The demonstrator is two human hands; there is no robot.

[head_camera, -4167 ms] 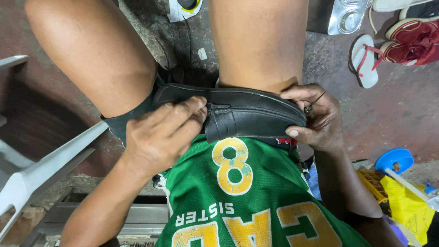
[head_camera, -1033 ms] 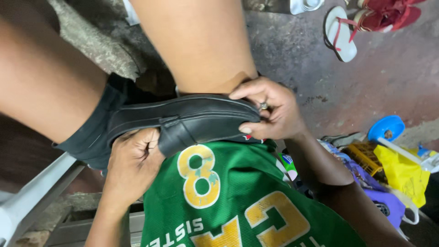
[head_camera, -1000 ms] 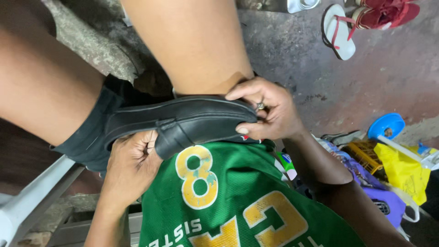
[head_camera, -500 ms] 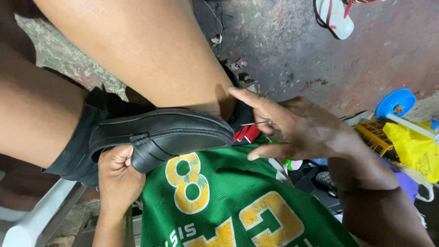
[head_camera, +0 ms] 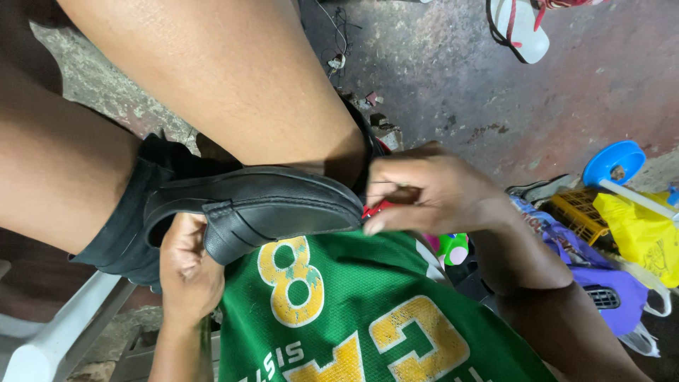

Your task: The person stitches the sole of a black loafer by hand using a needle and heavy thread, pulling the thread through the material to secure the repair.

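From where I watched, a black loafer (head_camera: 276,212) of smooth, faintly grained leather lay on its side across the lap, just above a green mesh jersey (head_camera: 368,318) with cracked yellow print. The left hand (head_camera: 187,272) was curled under the shoe near its opening, fingers wrapped round the edge — a closed grip on it. The right hand (head_camera: 431,194) sat at the toe end, fingers pinched together against the shoe's tip; a thin thread seemed to run from them, though I could not tell for certain. Two bare thighs filled the upper frame and hid part of the shoe's far side. On the rough, stained concrete floor (head_camera: 453,78) lay a flip-flop (head_camera: 520,32), a blue plastic funnel (head_camera: 612,163), and a yellow bag (head_camera: 640,233) — all well apart from the hands.
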